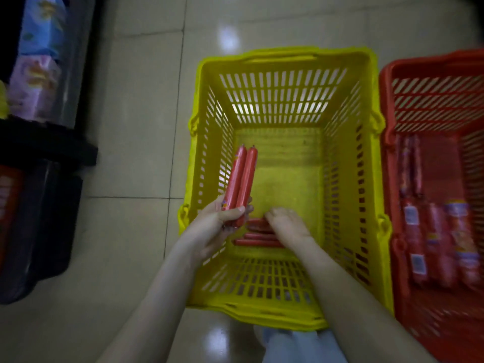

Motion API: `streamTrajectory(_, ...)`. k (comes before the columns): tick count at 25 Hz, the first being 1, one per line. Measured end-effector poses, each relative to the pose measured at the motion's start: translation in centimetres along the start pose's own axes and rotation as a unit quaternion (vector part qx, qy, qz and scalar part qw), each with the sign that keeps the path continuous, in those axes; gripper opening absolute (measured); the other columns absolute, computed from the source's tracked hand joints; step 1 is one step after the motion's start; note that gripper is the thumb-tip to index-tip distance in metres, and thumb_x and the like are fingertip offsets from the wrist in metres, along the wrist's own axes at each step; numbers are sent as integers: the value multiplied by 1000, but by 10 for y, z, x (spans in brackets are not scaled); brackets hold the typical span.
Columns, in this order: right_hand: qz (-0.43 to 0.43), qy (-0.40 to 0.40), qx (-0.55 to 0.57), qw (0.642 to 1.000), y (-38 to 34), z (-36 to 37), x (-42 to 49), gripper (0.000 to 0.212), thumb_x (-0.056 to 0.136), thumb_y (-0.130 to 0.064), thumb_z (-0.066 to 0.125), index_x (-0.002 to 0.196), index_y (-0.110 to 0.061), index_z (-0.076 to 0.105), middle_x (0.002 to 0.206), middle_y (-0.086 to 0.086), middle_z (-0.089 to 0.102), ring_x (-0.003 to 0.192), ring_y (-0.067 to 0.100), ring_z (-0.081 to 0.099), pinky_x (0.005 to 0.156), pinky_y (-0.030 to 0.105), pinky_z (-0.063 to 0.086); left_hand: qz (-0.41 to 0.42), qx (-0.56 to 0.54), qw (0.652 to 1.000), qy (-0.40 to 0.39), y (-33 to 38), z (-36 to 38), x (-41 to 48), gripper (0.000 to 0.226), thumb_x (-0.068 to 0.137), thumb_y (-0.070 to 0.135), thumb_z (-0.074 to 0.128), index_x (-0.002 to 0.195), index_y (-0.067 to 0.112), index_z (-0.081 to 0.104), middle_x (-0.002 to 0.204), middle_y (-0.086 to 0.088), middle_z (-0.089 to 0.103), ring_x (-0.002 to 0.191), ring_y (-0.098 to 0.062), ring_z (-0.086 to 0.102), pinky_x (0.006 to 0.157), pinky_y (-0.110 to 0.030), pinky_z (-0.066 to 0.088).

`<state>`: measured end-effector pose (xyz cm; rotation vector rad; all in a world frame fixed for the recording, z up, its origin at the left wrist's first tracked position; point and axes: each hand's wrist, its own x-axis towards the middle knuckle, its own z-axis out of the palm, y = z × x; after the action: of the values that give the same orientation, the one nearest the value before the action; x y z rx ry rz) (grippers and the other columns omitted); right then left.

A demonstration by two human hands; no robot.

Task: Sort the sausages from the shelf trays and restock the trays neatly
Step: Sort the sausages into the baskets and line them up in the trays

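Head view looks straight down on the yellow basket [285,74], which stands on the tiled floor [146,121], and I place everything else by it. My left hand [222,218] is at the basket's near left corner, just inside the rim, and it is wrapped around the lower ends of two red sausages [242,179]. They lie side by side, touching along their length, with their clipped tips pointing away from me over the basket's left wall. My thumb lies across their fronts and my fingers curl behind.

My right hand [285,226] is lower in the basket, near the middle of its near end, knuckles up and fingers curled down onto a small pile of sausages [258,238] lying crosswise on the basket floor. I cannot tell whether those fingers have closed on one or only rest on the pile. Beyond the pile, what shows of the basket floor is bare yellow plastic.

Just right of the yellow basket, almost touching it, stands a red basket [432,74] with larger labelled sausages [445,239] lying lengthwise in it. Well to the left of the yellow basket is a dark shelf unit [49,148] with blurred packages [39,61] on it. At the basket's near edge, part of my pale trouser leg [296,344] shows.
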<state>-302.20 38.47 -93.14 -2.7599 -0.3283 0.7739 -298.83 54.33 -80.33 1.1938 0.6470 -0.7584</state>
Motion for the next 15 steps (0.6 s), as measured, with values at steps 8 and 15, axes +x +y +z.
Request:
streamTrajectory(8, 66, -10, 118, 991, -8, -43, -8, 37, 98, -15, 40, 135, -13, 43, 128, 12, 50, 122, 30, 45, 95, 39, 40, -12, 26, 999, -16, -15, 28, 5, 34, 86, -14, 51, 104, 15, 59, 98, -9, 65, 81, -15, 65, 71, -20, 54)
streamTrajectory(15, 74, 169, 652, 735, 44, -178, -107, 42, 88, -11, 66, 119, -14, 38, 89, 2, 62, 74, 6, 61, 68, 22, 51, 123, 128, 963, -204, 1, 144, -17, 41, 84, 0, 63, 117, 22, 54, 87, 7, 70, 76, -10, 65, 74, -28, 55)
